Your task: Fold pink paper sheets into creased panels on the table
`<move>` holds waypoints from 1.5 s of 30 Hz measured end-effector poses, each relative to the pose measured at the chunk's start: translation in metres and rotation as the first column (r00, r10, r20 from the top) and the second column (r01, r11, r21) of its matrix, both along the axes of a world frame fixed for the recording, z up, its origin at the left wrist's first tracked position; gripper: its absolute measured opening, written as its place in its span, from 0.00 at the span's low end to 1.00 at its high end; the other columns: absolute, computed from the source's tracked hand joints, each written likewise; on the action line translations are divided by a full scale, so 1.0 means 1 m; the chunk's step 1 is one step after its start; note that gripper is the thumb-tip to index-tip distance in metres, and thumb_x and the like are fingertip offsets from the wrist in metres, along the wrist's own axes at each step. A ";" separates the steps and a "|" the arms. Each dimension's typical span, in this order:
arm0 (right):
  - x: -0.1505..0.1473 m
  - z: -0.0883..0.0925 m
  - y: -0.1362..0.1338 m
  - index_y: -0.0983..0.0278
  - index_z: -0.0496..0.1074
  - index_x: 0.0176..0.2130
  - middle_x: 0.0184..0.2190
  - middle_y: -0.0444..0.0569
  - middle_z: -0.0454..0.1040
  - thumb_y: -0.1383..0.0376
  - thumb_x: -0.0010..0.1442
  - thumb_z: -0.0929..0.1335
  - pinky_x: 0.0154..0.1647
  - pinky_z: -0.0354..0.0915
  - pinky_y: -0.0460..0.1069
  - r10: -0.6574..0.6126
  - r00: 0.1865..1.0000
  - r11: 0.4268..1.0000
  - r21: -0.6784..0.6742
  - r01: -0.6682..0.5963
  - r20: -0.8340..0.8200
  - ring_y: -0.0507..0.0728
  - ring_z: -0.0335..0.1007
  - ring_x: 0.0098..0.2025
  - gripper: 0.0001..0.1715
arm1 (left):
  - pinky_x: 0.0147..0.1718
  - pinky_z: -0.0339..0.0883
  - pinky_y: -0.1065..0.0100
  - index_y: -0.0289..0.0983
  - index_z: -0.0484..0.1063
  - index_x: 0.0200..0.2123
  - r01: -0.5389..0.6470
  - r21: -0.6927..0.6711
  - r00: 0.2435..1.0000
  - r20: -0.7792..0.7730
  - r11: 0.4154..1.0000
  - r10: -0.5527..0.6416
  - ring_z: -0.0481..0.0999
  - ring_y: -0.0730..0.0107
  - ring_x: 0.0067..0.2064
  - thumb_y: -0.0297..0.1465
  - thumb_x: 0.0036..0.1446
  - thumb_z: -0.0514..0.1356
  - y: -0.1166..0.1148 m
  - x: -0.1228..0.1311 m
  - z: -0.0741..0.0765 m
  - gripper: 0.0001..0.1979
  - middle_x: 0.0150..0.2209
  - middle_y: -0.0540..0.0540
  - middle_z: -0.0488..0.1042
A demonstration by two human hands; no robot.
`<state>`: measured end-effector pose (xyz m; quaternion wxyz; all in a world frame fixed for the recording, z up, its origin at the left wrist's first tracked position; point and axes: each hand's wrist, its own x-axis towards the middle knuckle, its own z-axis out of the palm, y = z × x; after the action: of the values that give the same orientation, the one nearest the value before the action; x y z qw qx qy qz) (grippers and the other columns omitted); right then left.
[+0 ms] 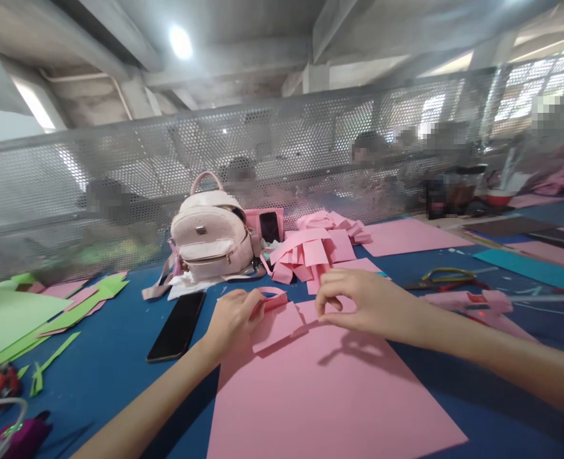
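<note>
A folded pink paper piece [276, 328], with a curved loop at its top, is gripped by my left hand [234, 320], whose fingers are closed at its left end. From its right side a pink paper strip [307, 312] reaches to my right hand [346, 298], where thumb and finger pinch at the strip's end. Both hands are over a large pink sheet [330, 395], which lies flat and carries the right hand's shadow. Just behind them is a pile of pink paper strips [305, 252]. My fingers partly hide the folded piece.
A black phone [177, 326] and a pale pink backpack [210, 233] are left of centre. Green paper [18, 312] lies far left, near a purple device [23, 437]. At right are scissors [447, 277] and a pink glue gun [478, 301]. A perforated metal partition [286, 146] stands behind.
</note>
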<state>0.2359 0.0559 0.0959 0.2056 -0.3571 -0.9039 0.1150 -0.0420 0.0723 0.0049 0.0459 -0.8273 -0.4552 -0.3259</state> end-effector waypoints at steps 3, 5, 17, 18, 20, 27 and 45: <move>-0.017 0.005 0.004 0.60 0.79 0.29 0.28 0.41 0.74 0.70 0.53 0.72 0.32 0.57 0.46 0.056 0.996 0.994 -0.102 -0.048 0.076 0.52 0.68 0.32 0.05 | 0.33 0.62 0.71 0.41 0.74 0.34 -0.042 0.005 0.999 0.024 0.999 0.042 0.74 0.67 0.31 0.31 0.61 0.56 -0.007 0.002 0.004 0.06 0.27 0.48 0.75; -0.031 0.004 0.007 0.61 0.80 0.31 0.28 0.42 0.75 0.70 0.52 0.71 0.30 0.56 0.46 0.100 0.988 0.981 -0.179 -0.077 0.120 0.52 0.68 0.31 0.06 | 0.30 0.59 0.72 0.40 0.72 0.32 -0.068 -0.007 0.997 0.046 0.998 0.068 0.73 0.68 0.29 0.32 0.61 0.56 -0.012 0.004 0.007 0.07 0.26 0.49 0.75; -0.090 -0.008 0.034 0.65 0.82 0.31 0.27 0.43 0.78 0.66 0.50 0.72 0.25 0.53 0.45 0.265 0.879 0.909 -0.406 -0.091 0.397 0.51 0.67 0.28 0.07 | 0.26 0.55 0.74 0.39 0.68 0.38 0.021 -0.231 0.983 0.180 0.973 0.022 0.69 0.72 0.25 0.33 0.63 0.51 -0.014 0.005 0.008 0.08 0.24 0.55 0.71; -0.091 -0.008 0.035 0.65 0.82 0.30 0.28 0.43 0.78 0.66 0.49 0.73 0.25 0.53 0.45 0.270 0.871 0.907 -0.411 -0.087 0.410 0.51 0.68 0.29 0.07 | 0.26 0.54 0.74 0.39 0.69 0.39 0.022 -0.235 0.982 0.188 0.972 0.023 0.69 0.72 0.25 0.33 0.63 0.51 -0.013 0.005 0.006 0.08 0.24 0.55 0.70; -0.092 -0.007 0.035 0.65 0.82 0.31 0.30 0.44 0.79 0.67 0.50 0.72 0.26 0.53 0.45 0.267 0.865 0.908 -0.411 -0.079 0.425 0.52 0.69 0.31 0.06 | 0.26 0.54 0.74 0.39 0.69 0.39 0.026 -0.242 0.980 0.200 0.970 0.024 0.68 0.73 0.25 0.33 0.63 0.51 -0.012 0.004 0.003 0.08 0.23 0.55 0.69; -0.089 -0.011 0.039 0.66 0.82 0.35 0.30 0.43 0.79 0.67 0.51 0.71 0.26 0.55 0.44 0.262 0.870 0.906 -0.417 -0.072 0.418 0.51 0.69 0.31 0.11 | 0.26 0.52 0.74 0.39 0.69 0.39 0.023 -0.256 0.972 0.232 0.966 0.038 0.64 0.74 0.23 0.34 0.64 0.51 -0.015 0.004 0.001 0.08 0.22 0.57 0.66; -0.090 -0.008 0.015 0.64 0.77 0.26 0.26 0.45 0.75 0.68 0.50 0.67 0.24 0.49 0.47 0.120 0.867 0.988 -0.148 -0.055 0.484 0.53 0.64 0.27 0.07 | 0.31 0.59 0.74 0.40 0.67 0.38 0.036 -0.263 0.947 0.316 0.964 0.051 0.71 0.73 0.29 0.33 0.65 0.51 -0.024 0.004 -0.005 0.06 0.30 0.55 0.73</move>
<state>0.1458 0.0711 0.0877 -0.0596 -0.3457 -0.9323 0.0880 -0.0381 0.0484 -0.0004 -0.1385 -0.7604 -0.4993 -0.3916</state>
